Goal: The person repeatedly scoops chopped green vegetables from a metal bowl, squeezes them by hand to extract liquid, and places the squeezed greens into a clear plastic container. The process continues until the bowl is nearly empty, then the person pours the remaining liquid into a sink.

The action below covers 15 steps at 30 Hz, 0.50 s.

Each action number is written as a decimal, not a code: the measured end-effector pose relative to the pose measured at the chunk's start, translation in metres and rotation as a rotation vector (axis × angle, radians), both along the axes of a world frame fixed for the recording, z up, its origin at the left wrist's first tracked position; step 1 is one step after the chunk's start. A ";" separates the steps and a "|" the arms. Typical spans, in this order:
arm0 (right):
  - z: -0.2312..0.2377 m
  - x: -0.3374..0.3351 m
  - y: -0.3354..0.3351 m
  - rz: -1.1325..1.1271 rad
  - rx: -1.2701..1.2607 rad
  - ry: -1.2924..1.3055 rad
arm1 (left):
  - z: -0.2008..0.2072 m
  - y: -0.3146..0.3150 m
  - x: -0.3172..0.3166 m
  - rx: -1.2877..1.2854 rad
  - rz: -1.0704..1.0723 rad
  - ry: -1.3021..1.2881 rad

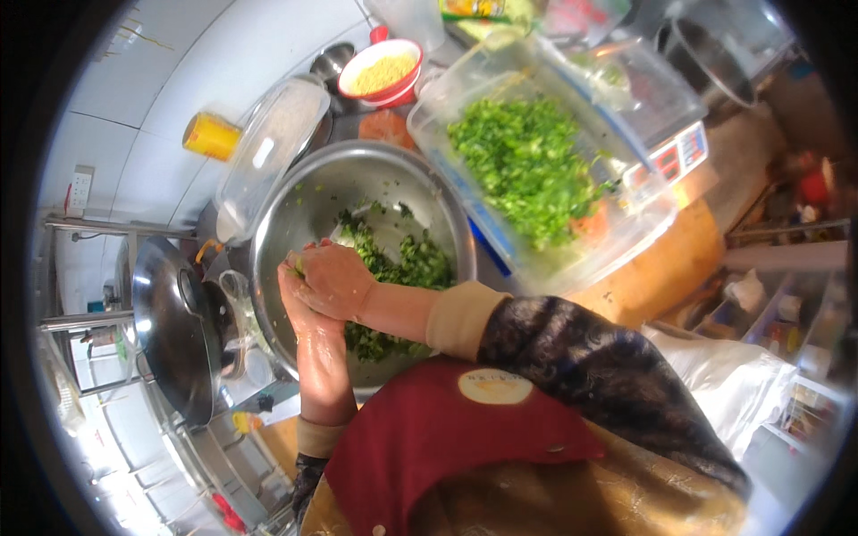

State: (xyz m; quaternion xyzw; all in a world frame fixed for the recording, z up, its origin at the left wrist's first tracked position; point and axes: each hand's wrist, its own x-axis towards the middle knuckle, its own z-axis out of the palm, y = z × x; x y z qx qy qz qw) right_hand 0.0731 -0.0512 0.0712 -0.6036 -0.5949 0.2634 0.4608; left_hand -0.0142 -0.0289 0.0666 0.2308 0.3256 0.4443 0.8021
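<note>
**Greens being squeezed by hand over steel bowl**

Step in hand: both hands are pressed together over the large steel bowl [295,223], compacting a small wad of chopped greens [297,264]. This reads as a squeezing stage, with most of the batch not yet handled.

Grip, right hand [335,279]: fingers curled tight, closed over the left hand, with a green wad just showing at the fingertips at 9 o'clock of the bowl. Grip, left hand [299,308]: cupped under the right and largely covered by it; it appears closed on the same wad, though its fingers are hidden.

Location of material: loose chopped greens in the bowl [402,263] lie toward the bowl's centre and 4 o'clock side. A clear plastic tub [617,241] at 2 o'clock of the bowl holds a heap of brighter chopped greens [527,165].

Next move, as judged: the pressed wad needs even pressure from both palms and a clear place to go.

Surroundings: a clear lid [268,152] leans at the bowl's 11 o'clock; a red bowl of yellow grain [382,73] sits at 12 o'clock; a dark pan lid [174,326] at 9 o'clock. The counter itself is mostly hidden.
</note>
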 end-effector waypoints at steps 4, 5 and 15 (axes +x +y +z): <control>0.028 0.068 -0.012 -0.060 -0.121 0.152 | 0.039 -0.010 0.071 -0.121 -0.163 -0.005; 0.040 0.089 -0.026 -0.069 -0.182 0.388 | 0.042 -0.012 0.082 -0.128 -0.243 -0.036; 0.032 0.280 -0.124 -0.340 -0.353 -0.444 | 0.002 -0.055 0.238 0.213 -0.827 0.562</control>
